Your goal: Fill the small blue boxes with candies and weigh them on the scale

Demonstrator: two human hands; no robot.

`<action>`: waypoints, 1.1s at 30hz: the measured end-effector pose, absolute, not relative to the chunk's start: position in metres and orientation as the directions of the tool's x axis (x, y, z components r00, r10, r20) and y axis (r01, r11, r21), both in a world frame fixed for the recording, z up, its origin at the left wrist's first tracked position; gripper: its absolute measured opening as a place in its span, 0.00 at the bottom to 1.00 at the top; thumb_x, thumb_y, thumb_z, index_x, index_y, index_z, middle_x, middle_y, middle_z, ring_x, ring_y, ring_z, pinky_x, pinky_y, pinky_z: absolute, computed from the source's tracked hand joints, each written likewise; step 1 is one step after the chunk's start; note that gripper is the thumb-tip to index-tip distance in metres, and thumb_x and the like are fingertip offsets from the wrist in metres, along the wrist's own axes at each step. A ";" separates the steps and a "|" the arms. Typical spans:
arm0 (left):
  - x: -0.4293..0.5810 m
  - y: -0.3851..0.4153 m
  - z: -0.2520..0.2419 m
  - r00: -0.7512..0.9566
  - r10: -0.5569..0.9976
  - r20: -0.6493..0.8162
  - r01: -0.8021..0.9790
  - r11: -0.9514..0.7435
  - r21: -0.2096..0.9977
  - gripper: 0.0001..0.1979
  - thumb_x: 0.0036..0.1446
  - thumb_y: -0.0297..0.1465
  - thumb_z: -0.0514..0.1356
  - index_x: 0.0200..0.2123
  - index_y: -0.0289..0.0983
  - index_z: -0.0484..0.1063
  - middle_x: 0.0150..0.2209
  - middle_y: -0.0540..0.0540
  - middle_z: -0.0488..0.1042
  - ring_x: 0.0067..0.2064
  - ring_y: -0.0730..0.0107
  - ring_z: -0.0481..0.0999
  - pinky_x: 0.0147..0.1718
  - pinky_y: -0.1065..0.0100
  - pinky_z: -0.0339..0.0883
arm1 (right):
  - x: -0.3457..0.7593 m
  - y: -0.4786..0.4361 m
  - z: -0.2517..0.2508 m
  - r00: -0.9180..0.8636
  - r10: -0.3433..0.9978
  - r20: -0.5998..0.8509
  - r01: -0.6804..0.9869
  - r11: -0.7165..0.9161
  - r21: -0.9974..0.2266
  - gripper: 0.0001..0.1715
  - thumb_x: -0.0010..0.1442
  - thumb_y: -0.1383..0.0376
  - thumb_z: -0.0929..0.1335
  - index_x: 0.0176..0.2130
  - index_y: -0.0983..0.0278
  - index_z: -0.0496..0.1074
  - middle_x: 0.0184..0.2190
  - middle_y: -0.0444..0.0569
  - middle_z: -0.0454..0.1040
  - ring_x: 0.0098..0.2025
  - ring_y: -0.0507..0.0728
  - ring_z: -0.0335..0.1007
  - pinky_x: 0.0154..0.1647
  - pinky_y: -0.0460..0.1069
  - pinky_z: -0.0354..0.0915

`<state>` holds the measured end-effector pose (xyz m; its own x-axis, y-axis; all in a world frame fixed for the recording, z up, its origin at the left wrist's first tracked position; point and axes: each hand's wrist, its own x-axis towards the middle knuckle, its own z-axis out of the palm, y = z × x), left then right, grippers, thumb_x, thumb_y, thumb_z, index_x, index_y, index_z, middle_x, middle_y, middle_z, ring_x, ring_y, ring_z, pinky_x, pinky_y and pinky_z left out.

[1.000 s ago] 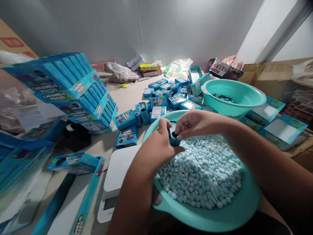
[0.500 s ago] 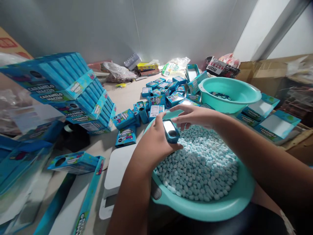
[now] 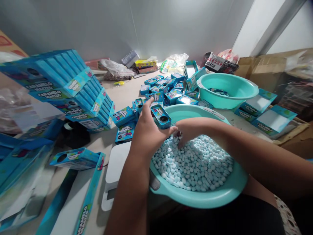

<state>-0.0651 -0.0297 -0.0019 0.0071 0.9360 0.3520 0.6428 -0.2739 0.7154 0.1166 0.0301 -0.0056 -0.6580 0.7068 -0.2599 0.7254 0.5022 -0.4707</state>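
Your left hand (image 3: 149, 130) holds a small blue box (image 3: 160, 116) pinched between thumb and fingers, tilted, its round hole facing up. It hangs just above the near-left rim of the big teal bowl (image 3: 210, 195), which sits right in front of you. That bowl is heaped with pale blue candies (image 3: 195, 163).

Your right hand (image 3: 193, 130) is down in the candies at the far side of the heap, fingers curled into the pile — whether they pinch any candy you cannot tell from here. The two hands are close, the box just left of your right knuckles.

Behind the big bowl stands a second teal bowl (image 3: 244, 88), with a few dark round pieces at its bottom. Between and around the two bowls lies a scatter of small blue boxes (image 3: 168, 94) on the counter (image 3: 122, 94). To your left, a leaning stack of large blue display cartons (image 3: 68, 88) rests on the counter, and more opened cartons (image 3: 75, 158) lie nearer you. A white scale (image 3: 114, 173) sits partly under the big bowl's left edge. On the right, flat blue trays (image 3: 274, 119) lie beside a brown cardboard box (image 3: 264, 70) — bags and packets are piled along the back wall.
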 end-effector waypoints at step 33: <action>-0.067 -0.026 -0.009 0.279 0.938 0.206 0.625 -0.340 0.703 0.46 0.44 0.42 0.72 0.64 0.42 0.58 0.58 0.40 0.70 0.58 0.49 0.72 0.55 0.52 0.69 | 0.075 0.012 0.002 -0.201 0.962 0.184 -0.139 0.157 -0.978 0.19 0.46 0.52 0.79 0.33 0.63 0.81 0.29 0.47 0.80 0.33 0.53 0.74 0.39 0.51 0.72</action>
<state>-0.0666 -0.0263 -0.0088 0.2786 0.9380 0.2063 0.6247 -0.3402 0.7029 0.0752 0.0124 0.0017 -0.2005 0.9623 0.1836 -0.1393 0.1575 -0.9776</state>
